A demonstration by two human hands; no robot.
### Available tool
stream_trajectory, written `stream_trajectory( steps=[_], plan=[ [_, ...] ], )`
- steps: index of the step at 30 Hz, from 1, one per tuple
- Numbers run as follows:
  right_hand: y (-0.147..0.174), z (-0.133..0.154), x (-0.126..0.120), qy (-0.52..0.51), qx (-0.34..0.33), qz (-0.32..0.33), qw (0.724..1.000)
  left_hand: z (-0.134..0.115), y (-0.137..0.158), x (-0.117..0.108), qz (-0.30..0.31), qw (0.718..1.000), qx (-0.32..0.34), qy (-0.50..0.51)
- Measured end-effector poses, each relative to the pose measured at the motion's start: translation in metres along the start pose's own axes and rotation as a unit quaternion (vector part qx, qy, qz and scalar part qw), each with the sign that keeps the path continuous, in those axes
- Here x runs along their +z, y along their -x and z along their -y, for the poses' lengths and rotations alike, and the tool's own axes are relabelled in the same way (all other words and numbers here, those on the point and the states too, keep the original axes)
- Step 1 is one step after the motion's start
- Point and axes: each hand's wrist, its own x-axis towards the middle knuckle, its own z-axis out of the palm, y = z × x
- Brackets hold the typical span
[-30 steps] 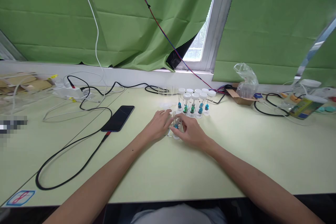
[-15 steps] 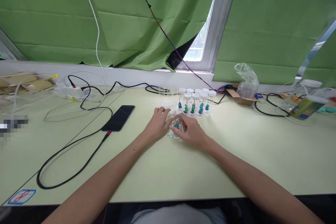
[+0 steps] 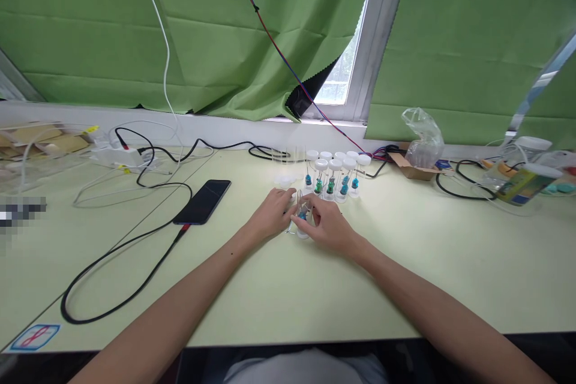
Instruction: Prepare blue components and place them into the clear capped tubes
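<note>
My right hand [image 3: 330, 225] is closed round a small clear vial [image 3: 302, 229] that stands upright on the table, a blue piece and a bent wire inside it. Its top shows no cap. Close on its left, my left hand [image 3: 271, 215] is bent with its fingertips drawn together beside a white round cap; whether they grip it is hard to see. Thin metal pins [image 3: 289, 228] lie between the hands. Just behind stand several clear vials with white caps [image 3: 335, 165], holding blue or green pieces.
More white caps [image 3: 284, 180] and clear open tubes [image 3: 288, 156] are behind my left hand. On the left lies a black phone [image 3: 203, 201] with a looping cable [image 3: 103, 309]. A cardboard box [image 3: 411, 167] with a plastic bag and a tilted jar [image 3: 531, 185] are on the right.
My left hand's fingers have drawn in and shifted slightly right and down, by a white cap near the vial. The right hand and vial have stayed in place.
</note>
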Motion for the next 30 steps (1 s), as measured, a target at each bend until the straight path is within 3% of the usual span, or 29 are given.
stream_trajectory(
  steps=[3,11,17,21,25,30],
  plan=[
    [0.000,0.001,0.000,-0.003,0.004,0.002,1.000,-0.004,0.000,-0.003,0.029,1.000,-0.004,-0.011],
    [0.000,0.002,-0.001,-0.003,0.002,0.002,1.000,-0.006,0.001,-0.003,0.027,1.000,0.003,0.012],
    [-0.001,-0.001,0.000,0.016,0.000,-0.009,1.000,-0.013,-0.001,-0.008,-0.092,0.996,0.015,0.018],
    [-0.002,0.000,0.000,0.027,0.010,-0.019,0.999,-0.023,-0.002,-0.016,-0.175,0.981,0.000,0.085],
    [-0.003,0.000,-0.002,0.051,0.036,-0.034,0.997,-0.029,-0.003,-0.019,-0.170,0.950,-0.083,0.249],
    [-0.004,-0.004,-0.001,0.083,0.054,-0.034,0.994,-0.028,-0.007,-0.017,-0.164,0.872,-0.129,0.443]
  ],
)
